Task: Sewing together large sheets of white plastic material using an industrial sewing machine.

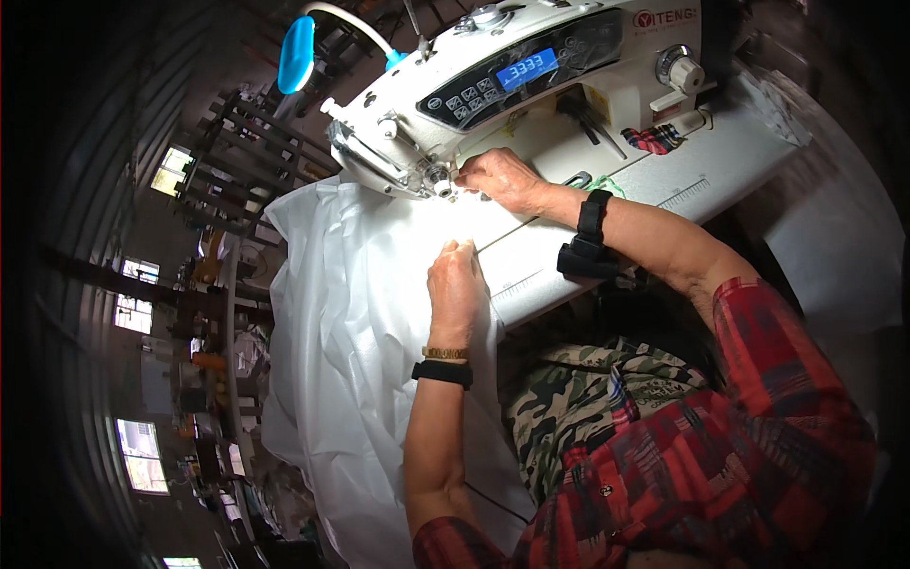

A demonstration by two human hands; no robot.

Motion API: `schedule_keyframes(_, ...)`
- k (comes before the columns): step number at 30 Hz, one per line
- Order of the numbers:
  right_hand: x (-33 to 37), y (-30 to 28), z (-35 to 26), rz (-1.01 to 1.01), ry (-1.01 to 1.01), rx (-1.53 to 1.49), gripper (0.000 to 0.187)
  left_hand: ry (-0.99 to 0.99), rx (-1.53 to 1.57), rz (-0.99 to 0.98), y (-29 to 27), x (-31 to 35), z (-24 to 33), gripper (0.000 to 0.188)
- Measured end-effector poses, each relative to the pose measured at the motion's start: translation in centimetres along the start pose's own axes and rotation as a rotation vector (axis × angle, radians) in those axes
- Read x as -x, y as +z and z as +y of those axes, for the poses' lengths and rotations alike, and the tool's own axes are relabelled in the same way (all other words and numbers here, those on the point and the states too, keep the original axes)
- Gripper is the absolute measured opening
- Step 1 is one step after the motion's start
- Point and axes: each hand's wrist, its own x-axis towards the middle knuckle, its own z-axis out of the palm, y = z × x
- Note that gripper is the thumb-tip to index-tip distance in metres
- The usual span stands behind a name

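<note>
A white sheet of thin fabric (332, 275) lies under the sewing head and hangs off the table's left side in folds. My left hand (455, 294) is closed on the fabric near its right edge, fingertips pinched together. Beside the needle area of the white sewing machine (559, 104), my right hand (502, 180) has its fingers drawn together. Whatever they pinch is hidden by glare and by the fingers. Bright light washes out the needle and presser foot.
A blue lamp head (297, 55) on a bent white neck rises at the upper left. On the white machine table (706, 180) lie a plaid cloth scrap (654, 140) and some green thread (607, 186). A dark rack (270, 142) stands beyond the machine.
</note>
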Motion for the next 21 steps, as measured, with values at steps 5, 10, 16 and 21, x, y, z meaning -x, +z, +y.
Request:
schedule_keyframes(5,-0.1,-0.1,0.2,-0.05,0.0,-0.006,0.031,-0.047,0.0,-0.055,-0.3,1.0,0.2,0.007)
schedule_keyframes(10,-0.2,-0.4,0.8,-0.121,0.018,0.041,0.033,0.026,-0.005,0.064,0.6,-0.6,-1.6,0.006)
schedule_keyframes(16,0.2,0.1,0.5,-0.097,-0.029,0.042,0.032,0.001,-0.015,0.087,2.1,-3.1,-4.2,0.011)
schedule_keyframes(21,1.2,-0.8,-1.3,-0.158,-0.09,0.182,0.03,-0.086,-0.042,0.06,2.9,-4.5,-4.7,0.016)
